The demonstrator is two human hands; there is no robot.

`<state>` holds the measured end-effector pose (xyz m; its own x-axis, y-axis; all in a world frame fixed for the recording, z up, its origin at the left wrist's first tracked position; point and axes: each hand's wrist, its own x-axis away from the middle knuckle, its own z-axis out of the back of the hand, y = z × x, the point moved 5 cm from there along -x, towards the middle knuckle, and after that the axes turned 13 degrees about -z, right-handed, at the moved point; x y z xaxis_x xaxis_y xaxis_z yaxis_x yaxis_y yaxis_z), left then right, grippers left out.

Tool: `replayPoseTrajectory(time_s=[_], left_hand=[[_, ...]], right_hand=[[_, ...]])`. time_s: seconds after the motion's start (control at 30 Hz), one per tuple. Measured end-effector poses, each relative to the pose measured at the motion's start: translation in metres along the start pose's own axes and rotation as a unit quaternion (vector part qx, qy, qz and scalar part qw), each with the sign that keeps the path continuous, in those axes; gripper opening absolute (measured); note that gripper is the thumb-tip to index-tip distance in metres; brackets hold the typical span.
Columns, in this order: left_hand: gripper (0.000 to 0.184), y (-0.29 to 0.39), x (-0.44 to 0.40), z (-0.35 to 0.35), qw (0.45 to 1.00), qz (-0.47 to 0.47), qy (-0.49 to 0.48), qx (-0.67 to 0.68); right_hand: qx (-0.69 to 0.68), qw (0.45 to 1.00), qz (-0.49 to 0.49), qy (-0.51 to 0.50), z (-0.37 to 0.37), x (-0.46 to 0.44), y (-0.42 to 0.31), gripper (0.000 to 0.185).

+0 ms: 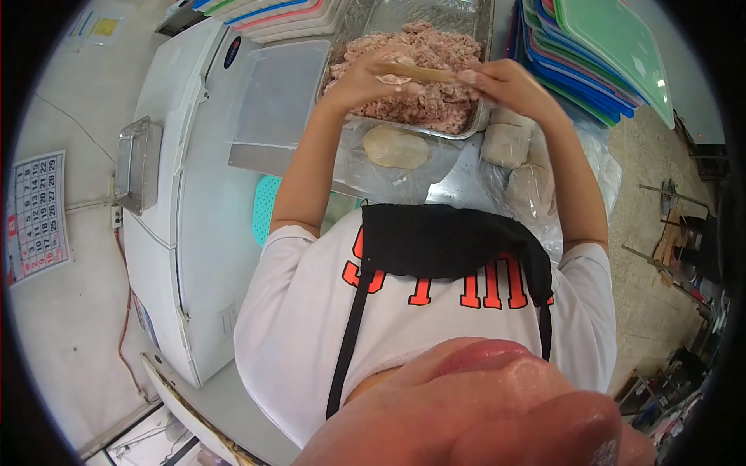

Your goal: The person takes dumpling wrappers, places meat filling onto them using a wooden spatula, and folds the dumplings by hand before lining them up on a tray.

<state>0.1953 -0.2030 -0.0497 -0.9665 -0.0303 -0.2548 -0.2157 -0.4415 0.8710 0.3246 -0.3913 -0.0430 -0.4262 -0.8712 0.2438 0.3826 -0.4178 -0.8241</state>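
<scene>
At upper centre, the right hand (509, 87) grips a slim, tan wooden stick (423, 74), which reaches the left hand (373, 80), its grip unclear, over coarse, pinkish minced meat (423, 46).

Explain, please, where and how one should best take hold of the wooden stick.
Pinch the wooden stick near its right end, probably from the right: it is long and narrow, lies crosswise, and its left end is at the left hand; the right hand holds that right end.

Tan flat stick (429, 74) held above pinkish ground meat (435, 45), heaped in metal tray (486, 35).
</scene>
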Motion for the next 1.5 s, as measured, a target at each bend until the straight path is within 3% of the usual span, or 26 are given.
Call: replayPoseTrajectory(time_s=[0.07,0.17,0.27,0.3,0.4,0.5,0.6,0.63,0.77,0.9,1.0,1.03,1.13,1.17,1.33,1.37,1.5], left_hand=[[0.041,0.002,0.007,0.009,0.996,-0.037,0.068,-0.039],[0.042,0.004,0.004,0.009,0.998,-0.048,0.023,-0.015],[0.043,0.004,0.002,0.007,0.999,-0.026,-0.025,0.005],[0.042,-0.002,0.002,0.009,1.0,-0.021,-0.015,-0.005],[0.041,-0.036,0.008,0.009,0.999,0.024,0.022,-0.003],[0.046,-0.047,0.012,0.011,0.993,0.097,0.066,0.015],[0.051,-0.03,0.02,0.011,0.992,0.107,0.063,-0.006],[0.051,-0.034,0.025,0.012,0.993,0.101,0.059,0.014],[0.064,-0.024,0.037,0.029,0.996,-0.001,0.086,-0.037],[0.061,0.032,0.032,0.029,0.987,-0.112,0.041,-0.111],[0.056,0.039,0.029,0.026,0.968,-0.163,-0.019,-0.188],[0.055,0.032,0.028,0.026,0.967,-0.169,-0.035,-0.185],[0.055,0.0,0.027,0.03,0.985,-0.104,-0.003,-0.135],[0.056,-0.012,0.028,0.034,0.991,-0.068,0.021,-0.113],[0.052,-0.028,0.032,0.053,0.991,-0.129,0.036,-0.028],[0.051,-0.025,0.031,0.06,0.988,-0.151,0.036,-0.013],[0.05,0.003,0.04,0.087,0.998,-0.059,-0.012,-0.027]], right_hand=[[0.068,0.994,-0.011,0.08,0.024,0.007,0.013,0.036],[0.059,0.982,0.099,0.152,0.02,0.028,-0.012,0.03],[0.066,0.995,0.06,0.04,-0.019,0.012,0.009,0.027],[0.062,0.996,0.037,0.047,-0.023,0.007,0.015,0.022],[0.191,0.958,0.099,0.188,-0.006,0.006,0.014,0.021],[0.182,0.93,0.128,0.292,-0.022,0.027,-0.019,0.024],[0.184,0.958,0.093,0.197,-0.04,-0.007,0.033,0.026],[0.351,0.919,-0.008,0.176,-0.033,0.0,0.038,0.027],[0.244,0.948,-0.065,0.192,-0.01,0.023,0.048,0.027],[-0.032,0.995,-0.042,0.082,-0.01,0.054,-0.003,0.033],[0.038,0.991,0.081,0.096,-0.051,0.043,-0.015,0.031],[0.039,0.997,0.059,0.044,-0.057,0.036,-0.013,0.028],[0.219,0.937,0.109,0.249,-0.036,0.049,-0.041,0.025],[0.228,0.933,0.099,0.259,-0.041,0.051,-0.05,0.024],[0.306,0.909,0.055,0.278,-0.055,0.041,-0.082,0.024],[0.29,0.913,0.028,0.284,-0.048,0.045,-0.089,0.025],[0.125,0.967,-0.013,0.223,-0.062,0.033,-0.102,0.029]])
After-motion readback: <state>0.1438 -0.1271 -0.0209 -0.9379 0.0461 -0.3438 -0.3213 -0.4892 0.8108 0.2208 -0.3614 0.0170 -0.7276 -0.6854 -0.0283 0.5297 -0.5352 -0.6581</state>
